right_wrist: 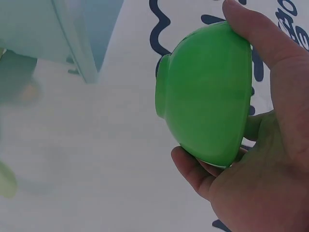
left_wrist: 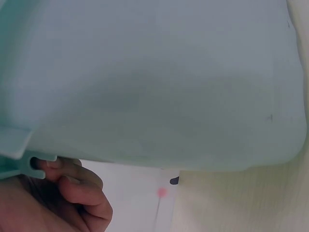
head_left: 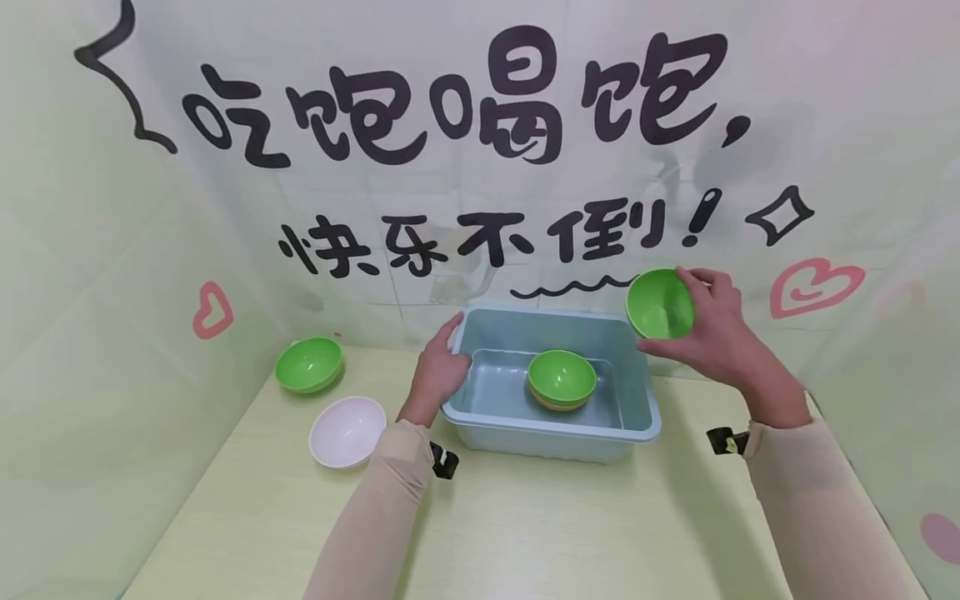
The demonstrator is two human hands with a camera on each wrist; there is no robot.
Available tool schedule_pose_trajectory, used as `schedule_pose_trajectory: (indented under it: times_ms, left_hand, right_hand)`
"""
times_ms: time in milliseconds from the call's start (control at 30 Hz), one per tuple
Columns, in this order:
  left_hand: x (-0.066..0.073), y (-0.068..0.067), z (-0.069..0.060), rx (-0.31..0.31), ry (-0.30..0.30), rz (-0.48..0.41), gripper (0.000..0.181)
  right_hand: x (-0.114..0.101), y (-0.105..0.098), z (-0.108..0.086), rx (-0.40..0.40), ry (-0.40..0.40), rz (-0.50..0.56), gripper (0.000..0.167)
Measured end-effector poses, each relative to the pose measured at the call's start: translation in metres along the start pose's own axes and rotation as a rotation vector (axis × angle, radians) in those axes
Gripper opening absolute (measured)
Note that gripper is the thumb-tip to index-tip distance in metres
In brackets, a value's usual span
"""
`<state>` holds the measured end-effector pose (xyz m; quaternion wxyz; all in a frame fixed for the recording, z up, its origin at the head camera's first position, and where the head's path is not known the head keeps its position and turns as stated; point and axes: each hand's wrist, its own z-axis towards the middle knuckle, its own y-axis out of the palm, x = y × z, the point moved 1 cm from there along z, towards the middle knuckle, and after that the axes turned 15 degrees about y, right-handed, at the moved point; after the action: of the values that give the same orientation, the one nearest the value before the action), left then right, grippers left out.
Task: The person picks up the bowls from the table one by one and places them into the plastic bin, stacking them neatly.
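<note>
My right hand holds a green bowl tilted on its side above the right end of a light blue bin. The right wrist view shows the thumb and fingers of the hand around the rim of the bowl. At the bin's left end, my left hand grips the rim; in the left wrist view the fingers of the hand curl under the edge of the bin. Inside the bin another green bowl sits upright on a yellowish one.
Left of the bin, a green bowl stands near the table's back left corner, with a white bowl in front of it. A printed cloth hangs behind the table, and similar cloth is at both sides.
</note>
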<state>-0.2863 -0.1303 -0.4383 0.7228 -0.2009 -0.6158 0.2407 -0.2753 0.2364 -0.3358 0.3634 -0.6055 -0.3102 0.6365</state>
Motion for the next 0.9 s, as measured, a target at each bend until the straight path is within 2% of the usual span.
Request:
schedule_pose_trajectory:
  times_ms: [333,600,900]
  left_hand:
    - [0.0,-0.001,0.0,0.002,-0.003,0.006,0.076]
    - [0.0,0.001,0.0,-0.007,-0.023,-0.015,0.075]
    - [-0.001,0.001,0.001,0.002,-0.017,-0.016,0.074]
  right_hand:
    - [-0.02,0.008,0.009,-0.071,-0.058,0.003,0.116]
    - [-0.023,0.017,0.015,-0.183,-0.063,0.047,0.12]
    - [-0.033,0.026,0.021,-0.283,-0.086,0.036,0.119]
